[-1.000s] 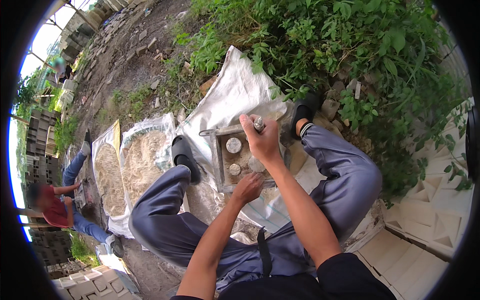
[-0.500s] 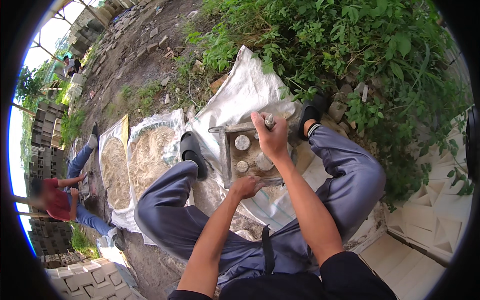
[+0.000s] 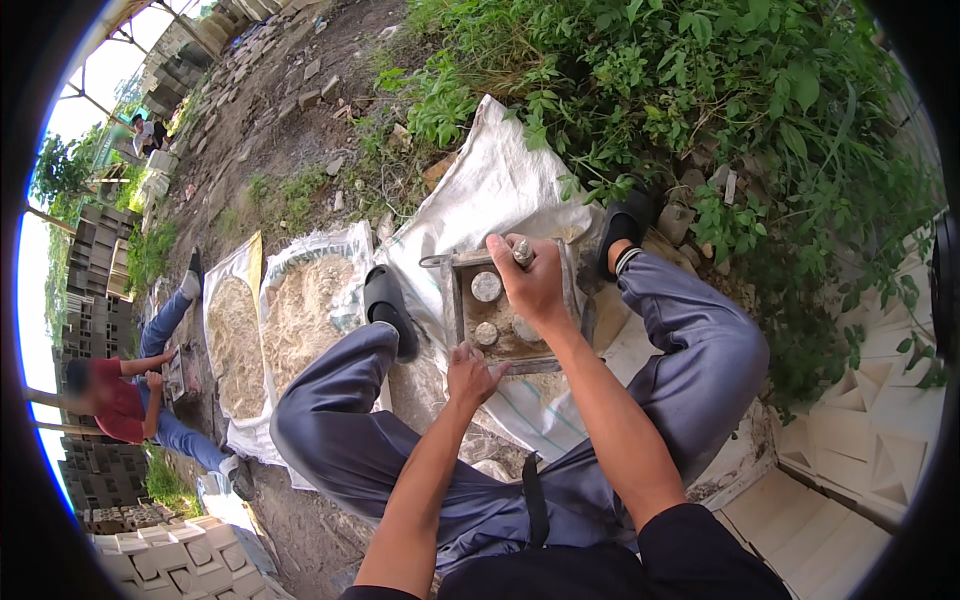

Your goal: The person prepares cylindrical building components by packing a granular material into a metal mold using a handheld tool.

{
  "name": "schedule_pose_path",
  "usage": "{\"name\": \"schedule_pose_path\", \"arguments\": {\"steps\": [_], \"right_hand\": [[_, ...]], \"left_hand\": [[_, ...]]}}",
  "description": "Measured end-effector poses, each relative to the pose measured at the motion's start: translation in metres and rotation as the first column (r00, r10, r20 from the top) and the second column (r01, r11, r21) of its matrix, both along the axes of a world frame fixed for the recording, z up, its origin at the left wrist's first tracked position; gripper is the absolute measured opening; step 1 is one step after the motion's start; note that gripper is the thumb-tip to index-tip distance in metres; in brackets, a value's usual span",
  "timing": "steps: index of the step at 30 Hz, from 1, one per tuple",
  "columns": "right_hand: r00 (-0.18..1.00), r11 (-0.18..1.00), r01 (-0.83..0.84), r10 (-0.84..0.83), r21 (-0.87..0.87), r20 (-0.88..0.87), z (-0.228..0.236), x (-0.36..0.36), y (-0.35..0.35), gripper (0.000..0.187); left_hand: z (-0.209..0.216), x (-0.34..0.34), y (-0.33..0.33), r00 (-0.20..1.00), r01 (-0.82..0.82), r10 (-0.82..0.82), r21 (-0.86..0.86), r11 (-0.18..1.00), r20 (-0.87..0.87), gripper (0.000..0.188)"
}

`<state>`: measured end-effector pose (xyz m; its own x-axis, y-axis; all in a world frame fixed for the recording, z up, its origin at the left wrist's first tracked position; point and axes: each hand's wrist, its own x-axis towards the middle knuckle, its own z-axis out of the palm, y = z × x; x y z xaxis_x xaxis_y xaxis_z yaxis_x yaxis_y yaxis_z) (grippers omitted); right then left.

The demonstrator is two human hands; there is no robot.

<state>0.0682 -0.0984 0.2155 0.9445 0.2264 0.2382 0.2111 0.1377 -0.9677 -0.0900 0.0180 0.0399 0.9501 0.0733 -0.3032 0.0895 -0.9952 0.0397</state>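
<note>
Between my knees lies a square, dusty mould box (image 3: pixel 455 310) with a loop handle at its far left corner. Several round pale posts stand in the sandy material inside; a wide post (image 3: pixel 486 288) and a smaller post (image 3: pixel 486 333) show clearly, another is partly covered. My right hand (image 3: pixel 534 285) is closed around an upright metal rod (image 3: pixel 523 252) over the box, its lower end hidden by the hand. At the near left corner, my left hand (image 3: pixel 472 376) grips the box's near rim, with its thumb pointing right.
White woven sacking (image 3: pixel 480 190) lies under the box. To the left are two opened sacks of pale sandy material (image 3: pixel 312 300). A co-worker (image 3: pixel 120 400) sits farther left. Leafy plants (image 3: pixel 680 90) crowd the far right; pale blocks (image 3: pixel 840 430) stand at the right.
My right hand has moved a little left with the rod across the box. My left hand has slid left along the near rim to the corner.
</note>
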Motion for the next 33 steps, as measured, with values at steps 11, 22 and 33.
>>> {"name": "schedule_pose_path", "arguments": {"steps": [11,22,33], "right_hand": [[0.999,0.998,0.049,-0.048,0.043,-0.026,-0.006,0.005,-0.003,0.045],[1.0,1.0,0.009,-0.008,0.018,-0.014,0.001,0.002,0.001,0.045],[0.998,0.998,0.056,-0.056,-0.001,-0.023,0.0,0.007,-0.001,0.045]], "left_hand": [[0.009,0.021,-0.021,0.964,-0.184,0.152,-0.137,0.973,-0.217,0.076],[0.007,0.014,-0.034,0.971,-0.237,0.183,-0.507,0.828,-0.155,0.043],[0.01,0.028,-0.011,0.923,-0.136,0.218,-0.26,0.956,0.317,0.047]]}}
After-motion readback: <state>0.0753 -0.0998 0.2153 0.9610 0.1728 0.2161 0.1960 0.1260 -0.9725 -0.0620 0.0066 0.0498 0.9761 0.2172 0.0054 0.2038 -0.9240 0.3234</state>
